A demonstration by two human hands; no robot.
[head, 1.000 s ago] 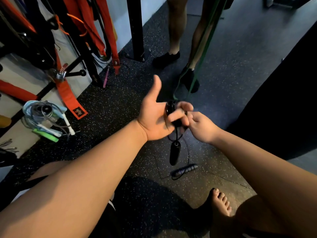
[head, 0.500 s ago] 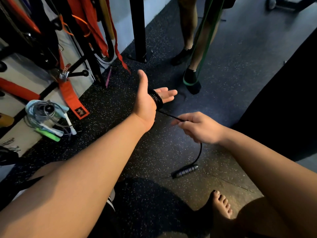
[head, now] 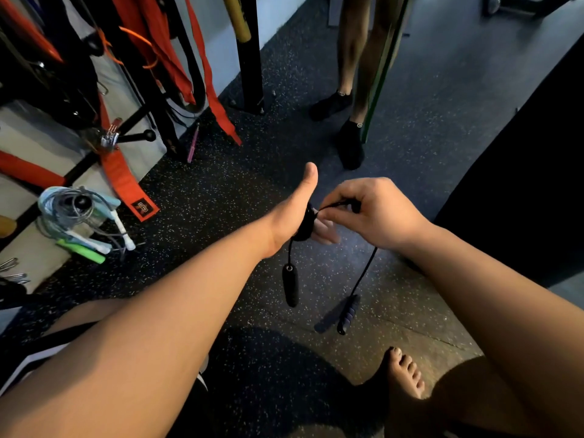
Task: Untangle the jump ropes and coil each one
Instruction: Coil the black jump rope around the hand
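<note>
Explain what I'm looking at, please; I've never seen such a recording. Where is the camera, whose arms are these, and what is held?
There is no machine: a person wears one wide-angle camera on the head, so this single view looks forward and down at their own arms. The left hand stands with thumb up and fingers straight, and a black jump rope is coiled round it. The right hand pinches the free cord beside the coil. Below the left hand hangs one handle. The other handle dangles low on the cord and is blurred, so I cannot tell whether it touches the speckled floor. At the left lies a bundle of other ropes with white and green handles. Orange straps hang by the wall, and another person's legs stand ahead.
</note>
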